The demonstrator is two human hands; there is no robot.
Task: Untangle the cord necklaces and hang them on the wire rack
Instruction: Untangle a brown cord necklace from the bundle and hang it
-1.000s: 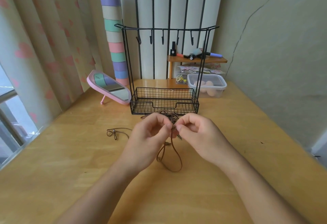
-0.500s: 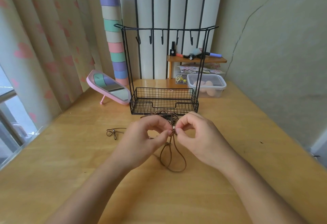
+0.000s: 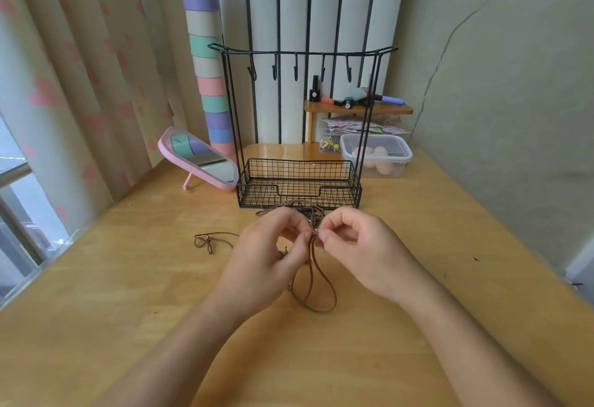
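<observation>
Brown cord necklaces [image 3: 316,281] lie tangled on the wooden table, in front of the black wire rack [image 3: 299,181]. My left hand [image 3: 266,258] and my right hand [image 3: 363,252] meet over the tangle, and each pinches the cord at a small metal piece between the fingertips. A loop of cord hangs down from the pinch onto the table. More tangled cord [image 3: 299,205] shows behind my fingers, against the rack's basket. A separate cord end with a knot [image 3: 205,241] lies to the left. The rack's several hooks [image 3: 295,69] are bare.
A pink tilted mirror [image 3: 199,157] stands left of the rack. A clear lidded box [image 3: 376,156] and a small wooden shelf [image 3: 356,107] with bottles sit behind it on the right. Curtains hang at the left, a wall stands at the right.
Both hands have shifted slightly right and away from me while still pinching the cord. The hanging loop has lengthened and swung a little to the right.
</observation>
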